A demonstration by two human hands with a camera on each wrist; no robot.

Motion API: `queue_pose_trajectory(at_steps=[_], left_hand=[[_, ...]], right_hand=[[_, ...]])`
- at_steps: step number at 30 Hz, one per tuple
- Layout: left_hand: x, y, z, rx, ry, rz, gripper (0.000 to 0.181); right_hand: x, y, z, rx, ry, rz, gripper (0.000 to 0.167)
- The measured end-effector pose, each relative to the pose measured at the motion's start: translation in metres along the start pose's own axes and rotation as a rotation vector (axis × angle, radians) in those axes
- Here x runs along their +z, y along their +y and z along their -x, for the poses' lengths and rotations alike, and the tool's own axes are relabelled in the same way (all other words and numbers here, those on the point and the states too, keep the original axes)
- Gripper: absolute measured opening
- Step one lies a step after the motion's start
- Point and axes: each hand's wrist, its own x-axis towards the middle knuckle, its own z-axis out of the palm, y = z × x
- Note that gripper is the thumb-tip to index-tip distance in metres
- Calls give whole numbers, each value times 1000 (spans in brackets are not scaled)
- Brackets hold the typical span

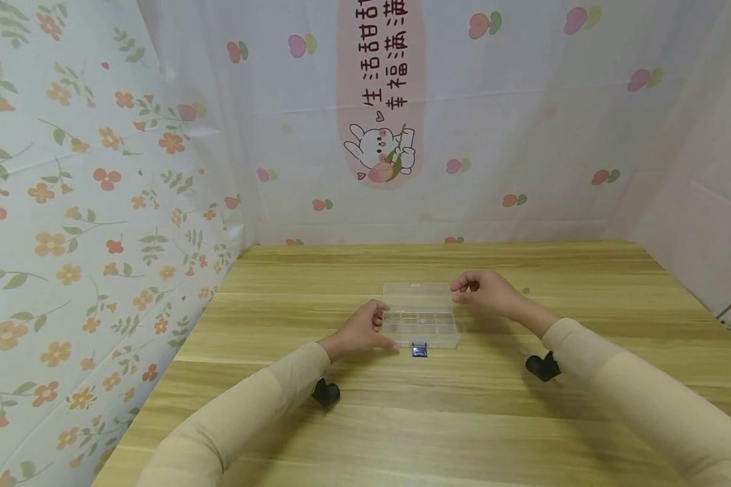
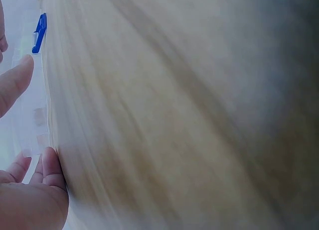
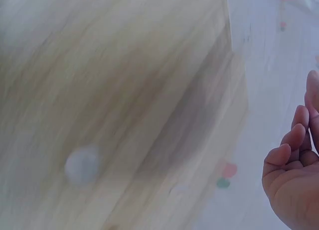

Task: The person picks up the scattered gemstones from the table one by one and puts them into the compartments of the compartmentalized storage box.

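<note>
Nearest, before the clear box (image 1: 428, 329), the cream left sleeve (image 1: 244, 406) and right sleeve (image 1: 627, 385) slant in from either side, a black fitting showing at each wrist. The desk (image 1: 426, 419) runs around the box on all sides, yellowish wood with long streaks of grain. A blue latch (image 1: 419, 350) hangs from the box's front edge. At the box's left end, the left hand (image 1: 362, 329) has its fingers curled around that end, thumb apart at the front corner. The lid (image 1: 417, 297) stands open beyond the compartments, and the right hand (image 1: 490, 294) is at its right edge, fingers loosely bent.

Well behind the box, past the desk's far edge, hangs a white cloth (image 1: 524, 128) with peaches, a rabbit (image 1: 380, 149) and lettering cut off above. A flowered cloth (image 1: 67, 223) covers the left; a paler sheet (image 1: 688, 135) hangs on the right.

Whether the right fingers pinch the lid, I cannot tell: the right wrist view crops that hand. The lid's exact tilt and the compartments' contents are too faint to make out. Both wrist views blur the wood.
</note>
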Motion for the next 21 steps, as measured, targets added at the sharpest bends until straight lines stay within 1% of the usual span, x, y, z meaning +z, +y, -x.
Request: queue_pose_trajectory(at_steps=[5,11,15,21], left_hand=[[0,-1,-1,11,1,-11,74],[-1,1,0,0,-1,3,74],[-1,2,0,-12,3,-6,75],[-1,0,0,-10,3,-10,75]], right_hand=[[-17,7,7,40,11,-8,24],[-37,24,11,31,38,-27,28],[-45,39,13,37,57,-46,33],[-56,58,19,50,77,-90,38]])
